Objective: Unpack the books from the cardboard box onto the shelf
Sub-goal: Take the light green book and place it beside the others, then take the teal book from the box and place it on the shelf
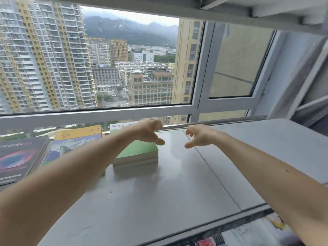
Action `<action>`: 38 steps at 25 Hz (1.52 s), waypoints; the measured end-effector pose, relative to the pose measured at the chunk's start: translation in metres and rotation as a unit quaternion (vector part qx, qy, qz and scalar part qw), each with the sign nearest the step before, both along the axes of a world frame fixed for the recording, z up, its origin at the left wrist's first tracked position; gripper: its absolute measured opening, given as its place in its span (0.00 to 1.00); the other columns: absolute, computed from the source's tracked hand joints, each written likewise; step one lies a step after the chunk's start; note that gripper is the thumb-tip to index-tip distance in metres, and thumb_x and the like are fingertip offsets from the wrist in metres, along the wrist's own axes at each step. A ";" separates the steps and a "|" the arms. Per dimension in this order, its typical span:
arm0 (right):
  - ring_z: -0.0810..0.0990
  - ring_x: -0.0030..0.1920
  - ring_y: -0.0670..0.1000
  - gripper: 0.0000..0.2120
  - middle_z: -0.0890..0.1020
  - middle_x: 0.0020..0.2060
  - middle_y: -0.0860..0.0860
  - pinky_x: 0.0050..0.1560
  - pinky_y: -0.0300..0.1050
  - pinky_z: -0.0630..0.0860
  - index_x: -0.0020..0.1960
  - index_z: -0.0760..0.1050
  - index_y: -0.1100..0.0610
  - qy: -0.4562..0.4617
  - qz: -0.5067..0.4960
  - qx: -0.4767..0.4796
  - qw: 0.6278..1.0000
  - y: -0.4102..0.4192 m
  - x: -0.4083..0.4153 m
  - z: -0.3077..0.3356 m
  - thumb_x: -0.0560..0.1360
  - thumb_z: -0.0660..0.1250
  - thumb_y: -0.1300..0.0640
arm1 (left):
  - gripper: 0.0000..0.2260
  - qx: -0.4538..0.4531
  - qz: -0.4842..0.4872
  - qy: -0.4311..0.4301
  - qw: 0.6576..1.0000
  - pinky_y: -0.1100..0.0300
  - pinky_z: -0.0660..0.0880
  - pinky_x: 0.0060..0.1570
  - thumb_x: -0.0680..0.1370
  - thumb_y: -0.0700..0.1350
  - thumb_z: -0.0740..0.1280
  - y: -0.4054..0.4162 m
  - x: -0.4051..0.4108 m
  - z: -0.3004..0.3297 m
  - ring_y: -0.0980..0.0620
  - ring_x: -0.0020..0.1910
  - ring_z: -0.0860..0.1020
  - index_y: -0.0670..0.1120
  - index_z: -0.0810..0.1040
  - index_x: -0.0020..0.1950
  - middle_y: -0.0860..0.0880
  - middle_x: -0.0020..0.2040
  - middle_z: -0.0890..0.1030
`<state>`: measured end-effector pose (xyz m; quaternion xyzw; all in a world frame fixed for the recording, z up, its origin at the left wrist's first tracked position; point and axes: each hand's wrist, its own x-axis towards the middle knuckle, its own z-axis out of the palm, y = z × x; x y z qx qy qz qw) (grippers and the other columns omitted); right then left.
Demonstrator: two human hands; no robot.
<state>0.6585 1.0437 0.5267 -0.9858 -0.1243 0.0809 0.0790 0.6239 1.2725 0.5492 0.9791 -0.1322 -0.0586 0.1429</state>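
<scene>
Two hands out over grey shelf, both empty, fingers loosely curled. L hand hovers just above green-covered book stack; R hand apart, to its right. More books further left of L hand.

Two bare arms reach out over the grey shelf by the window. The left hand hangs over the far end of a green book, its fingers loosely curled. The right hand is near it, holding nothing. A dark book and a yellow book lie flat to the left.
</scene>
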 end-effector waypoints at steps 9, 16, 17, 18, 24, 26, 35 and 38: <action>0.73 0.62 0.55 0.32 0.74 0.64 0.53 0.61 0.50 0.73 0.68 0.70 0.55 0.026 -0.198 -0.066 0.978 -0.172 -0.182 -0.001 0.70 0.75 0.44 | 0.29 0.062 -0.363 -0.019 0.930 0.52 0.71 0.65 0.74 0.54 0.74 -0.214 -0.040 -0.019 0.48 0.65 0.76 0.45 0.72 0.71 0.47 0.67 0.77; 0.75 0.61 0.55 0.31 0.73 0.62 0.54 0.60 0.53 0.74 0.68 0.70 0.56 0.045 -0.379 -0.057 0.923 -0.308 -0.380 -0.018 0.69 0.76 0.47 | 0.27 0.098 -0.555 -0.028 0.825 0.55 0.70 0.66 0.75 0.52 0.73 -0.405 -0.167 -0.045 0.46 0.67 0.74 0.44 0.72 0.71 0.46 0.69 0.76; 0.75 0.60 0.55 0.32 0.73 0.61 0.53 0.59 0.53 0.74 0.68 0.69 0.56 0.052 -0.398 -0.064 0.913 -0.327 -0.411 -0.022 0.69 0.76 0.47 | 0.27 0.105 -0.575 -0.028 0.811 0.54 0.70 0.66 0.75 0.52 0.73 -0.433 -0.191 -0.052 0.46 0.67 0.74 0.44 0.72 0.71 0.46 0.69 0.76; 0.75 0.59 0.55 0.31 0.73 0.60 0.53 0.56 0.52 0.74 0.67 0.69 0.56 0.062 -0.413 -0.071 0.906 -0.346 -0.440 -0.028 0.69 0.76 0.47 | 0.27 0.114 -0.591 -0.031 0.798 0.54 0.70 0.66 0.75 0.52 0.73 -0.459 -0.214 -0.059 0.46 0.67 0.74 0.44 0.72 0.71 0.47 0.69 0.76; 0.74 0.56 0.55 0.28 0.73 0.58 0.53 0.43 0.49 0.70 0.65 0.69 0.57 0.128 -0.461 -0.087 0.874 -0.468 -0.614 -0.064 0.71 0.75 0.47 | 0.29 0.171 -0.653 -0.029 0.737 0.51 0.71 0.65 0.75 0.55 0.71 -0.622 -0.367 -0.102 0.47 0.68 0.71 0.48 0.68 0.73 0.49 0.71 0.72; 0.75 0.54 0.55 0.27 0.73 0.57 0.53 0.44 0.50 0.74 0.63 0.69 0.57 0.144 -0.476 -0.088 0.863 -0.508 -0.661 -0.078 0.70 0.75 0.48 | 0.29 0.185 -0.665 -0.020 0.723 0.50 0.72 0.64 0.75 0.55 0.71 -0.669 -0.412 -0.114 0.48 0.68 0.71 0.49 0.67 0.73 0.50 0.71 0.70; 0.75 0.50 0.54 0.26 0.74 0.52 0.52 0.39 0.49 0.73 0.61 0.70 0.56 0.191 -0.517 -0.063 0.832 -0.720 -0.784 -0.153 0.68 0.75 0.50 | 0.32 0.222 -0.712 0.006 0.666 0.48 0.73 0.64 0.73 0.54 0.72 -0.911 -0.539 -0.184 0.46 0.66 0.73 0.48 0.67 0.75 0.48 0.69 0.73; 0.74 0.49 0.53 0.25 0.74 0.52 0.51 0.34 0.46 0.69 0.59 0.69 0.56 0.199 -0.526 -0.063 0.825 -0.801 -0.810 -0.177 0.67 0.75 0.51 | 0.33 0.227 -0.723 0.023 0.652 0.48 0.73 0.63 0.74 0.54 0.72 -1.000 -0.560 -0.208 0.46 0.66 0.73 0.47 0.65 0.76 0.47 0.69 0.73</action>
